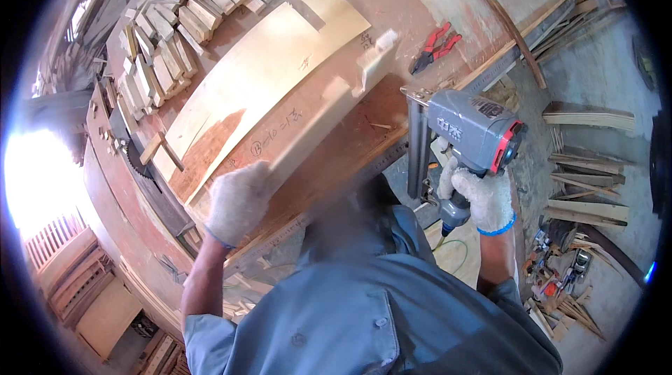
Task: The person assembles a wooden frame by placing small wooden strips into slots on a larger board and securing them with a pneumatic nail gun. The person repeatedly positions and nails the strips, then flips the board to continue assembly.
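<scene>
My left hand, in a pale knitted work glove, is closed round the near left end of a long wooden board. The board slants across the bench, with a notch near its far end. In my gloved right hand is a grey pneumatic nail gun, held by its handle off the bench's front edge. Its long dark magazine points toward me, and an air hose fitting hangs below the grip. Behind the board lies a thin curved plywood sheet with a rectangular cut-out.
Red-handled pliers and a claw hammer lie right of the board. Short wood blocks are heaped at the far left, near a toothed saw blade. Stacked boards and scattered tools occupy the floor at right.
</scene>
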